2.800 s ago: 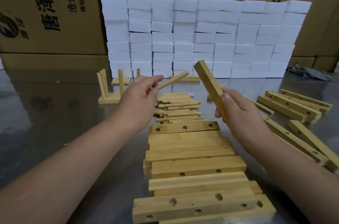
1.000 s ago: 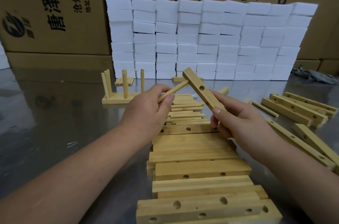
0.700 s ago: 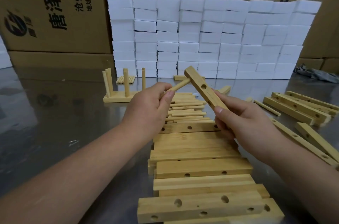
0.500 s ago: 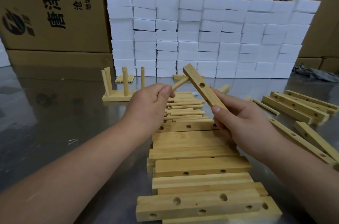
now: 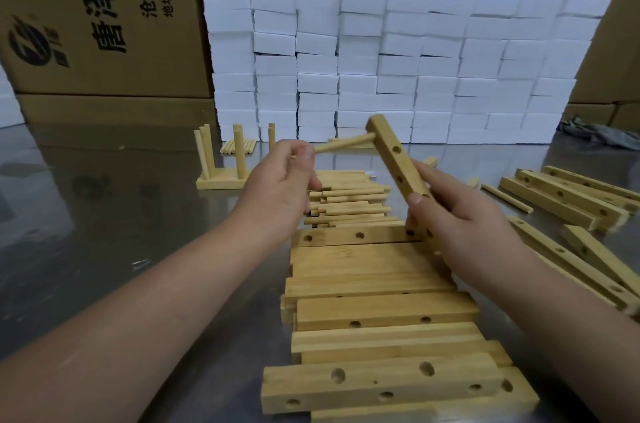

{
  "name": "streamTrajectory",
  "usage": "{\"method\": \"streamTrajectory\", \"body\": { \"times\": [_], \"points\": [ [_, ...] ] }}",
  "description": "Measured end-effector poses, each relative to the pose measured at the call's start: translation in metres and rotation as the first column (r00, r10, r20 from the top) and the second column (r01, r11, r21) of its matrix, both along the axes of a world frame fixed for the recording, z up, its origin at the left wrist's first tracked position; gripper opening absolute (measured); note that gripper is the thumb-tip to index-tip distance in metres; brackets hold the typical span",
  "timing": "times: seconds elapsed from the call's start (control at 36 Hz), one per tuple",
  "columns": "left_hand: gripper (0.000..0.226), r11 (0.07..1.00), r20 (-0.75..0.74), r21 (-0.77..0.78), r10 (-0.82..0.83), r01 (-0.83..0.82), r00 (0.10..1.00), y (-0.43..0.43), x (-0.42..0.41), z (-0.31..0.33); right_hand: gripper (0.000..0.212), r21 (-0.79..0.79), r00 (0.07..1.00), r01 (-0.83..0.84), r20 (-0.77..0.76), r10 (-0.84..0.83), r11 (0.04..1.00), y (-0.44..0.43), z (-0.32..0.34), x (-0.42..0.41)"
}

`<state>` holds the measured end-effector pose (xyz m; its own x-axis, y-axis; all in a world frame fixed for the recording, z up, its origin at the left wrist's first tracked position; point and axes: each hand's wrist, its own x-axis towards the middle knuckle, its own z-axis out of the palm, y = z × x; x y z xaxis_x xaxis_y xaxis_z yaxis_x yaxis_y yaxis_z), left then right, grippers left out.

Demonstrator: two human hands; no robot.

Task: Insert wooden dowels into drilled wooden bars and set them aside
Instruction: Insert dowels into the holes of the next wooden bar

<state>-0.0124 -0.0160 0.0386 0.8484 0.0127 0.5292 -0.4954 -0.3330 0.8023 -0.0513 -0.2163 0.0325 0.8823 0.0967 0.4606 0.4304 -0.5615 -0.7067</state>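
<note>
My right hand grips the lower end of a drilled wooden bar, which tilts up and away to the left. My left hand pinches a wooden dowel whose far tip sits in the side of the bar near its top end. Below my hands lies a pile of loose dowels. A row of drilled bars stretches from there toward me. At the back left stands a finished bar with upright dowels.
More drilled bars lie on the steel table to the right. A wall of white foam blocks stands behind, with cardboard boxes beyond. A small bundle of dowels lies by the blocks.
The dowel's tip has gone into the bar's side near its top end. My left hand slid back along the dowel, and the bar rose slightly and stands steeper.
</note>
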Motion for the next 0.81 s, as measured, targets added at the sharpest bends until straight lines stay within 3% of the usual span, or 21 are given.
{"method": "streamTrajectory", "body": {
  "times": [0.11,0.22,0.33,0.56,0.69,0.81],
  "points": [
    [0.026,0.997,-0.094,-0.073,0.018,-0.025,0.995,0.006,0.007,-0.004,0.035,0.065,0.999,0.048,0.008,-0.048,0.997,0.0,0.0,0.003],
    [0.034,0.969,-0.278,0.24,0.121,-0.053,0.953,0.013,0.019,-0.015,0.034,0.119,0.997,0.077,-0.025,-0.075,0.99,0.001,-0.001,0.004],
    [0.038,0.95,-0.415,0.311,0.133,0.003,0.9,0.019,0.02,-0.021,0.029,0.195,0.994,0.102,-0.059,-0.092,0.975,0.002,0.0,0.003],
    [0.013,0.93,-0.364,0.366,0.102,0.042,0.926,0.023,0.026,-0.028,0.028,0.227,0.991,0.118,-0.093,-0.099,0.967,0.002,0.003,0.003],
    [0.009,0.931,-0.381,0.363,0.119,0.03,0.917,0.022,0.03,-0.029,0.034,0.255,0.989,0.11,-0.12,-0.082,0.961,0.001,0.003,0.005],
    [0.019,0.928,-0.318,0.371,0.173,-0.045,0.932,0.02,0.028,-0.025,0.04,0.281,0.988,0.094,-0.144,-0.054,0.955,0.0,0.002,0.007]
  ]
}}
